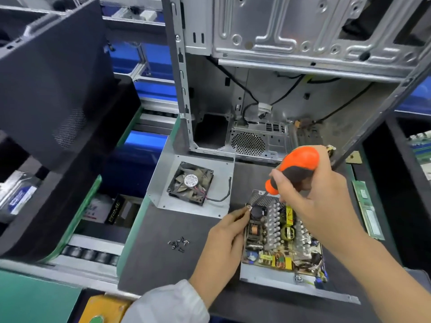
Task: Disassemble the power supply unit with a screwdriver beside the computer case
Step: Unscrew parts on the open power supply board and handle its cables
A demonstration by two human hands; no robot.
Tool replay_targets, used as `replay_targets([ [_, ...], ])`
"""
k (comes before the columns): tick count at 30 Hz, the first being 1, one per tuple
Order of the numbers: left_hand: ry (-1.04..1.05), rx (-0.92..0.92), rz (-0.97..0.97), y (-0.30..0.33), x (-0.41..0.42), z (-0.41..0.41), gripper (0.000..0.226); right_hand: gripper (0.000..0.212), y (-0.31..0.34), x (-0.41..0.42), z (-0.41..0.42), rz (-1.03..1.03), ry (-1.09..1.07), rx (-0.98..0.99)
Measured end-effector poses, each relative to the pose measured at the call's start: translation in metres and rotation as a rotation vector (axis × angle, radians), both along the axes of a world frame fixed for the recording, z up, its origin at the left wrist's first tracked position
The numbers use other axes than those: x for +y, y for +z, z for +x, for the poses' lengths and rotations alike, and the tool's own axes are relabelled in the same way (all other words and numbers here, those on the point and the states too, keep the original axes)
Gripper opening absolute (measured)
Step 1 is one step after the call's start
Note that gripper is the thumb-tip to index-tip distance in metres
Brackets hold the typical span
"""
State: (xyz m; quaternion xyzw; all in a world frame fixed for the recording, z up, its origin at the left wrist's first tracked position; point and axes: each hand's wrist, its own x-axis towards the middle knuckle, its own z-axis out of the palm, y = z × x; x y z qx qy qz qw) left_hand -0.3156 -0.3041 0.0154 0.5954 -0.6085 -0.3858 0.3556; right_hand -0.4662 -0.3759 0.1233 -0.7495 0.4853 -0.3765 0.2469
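Right hand (310,201) fisted, left hand (224,241) pinching

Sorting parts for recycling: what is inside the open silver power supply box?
The open silver power supply box holds a crowded circuit board: silver finned heatsinks, a black capacitor, copper and yellow coils. The right hand covers its far corner; beneath the board is hidden.

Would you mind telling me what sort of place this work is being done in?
Probably an electronics teardown line: a stripped computer case stands on the mat beside an opened power supply unit, loose screws are piled nearby, and a roller conveyor runs alongside.
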Motion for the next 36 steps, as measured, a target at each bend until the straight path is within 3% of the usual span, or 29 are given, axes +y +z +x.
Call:
replay_targets([
  [10,-0.013,-0.01,-0.06,-0.009,0.006,0.001,0.053,0.04,-0.006,0.001,0.003,0.026,-0.008,0.057],
  [28,-0.006,-0.013,-0.081,-0.004,0.006,0.002,0.048,0.035,-0.007,0.003,0.002,0.007,0.0,0.02],
  [33,-0.018,-0.024,-0.089,-0.001,0.007,0.003,0.045,0.036,0.007,-0.005,0.004,0.084,0.09,0.072],
  [36,-0.015,-0.103,-0.203,0.012,0.006,0.008,0.039,0.031,0.016,-0.011,0.002,0.166,0.154,0.111],
])
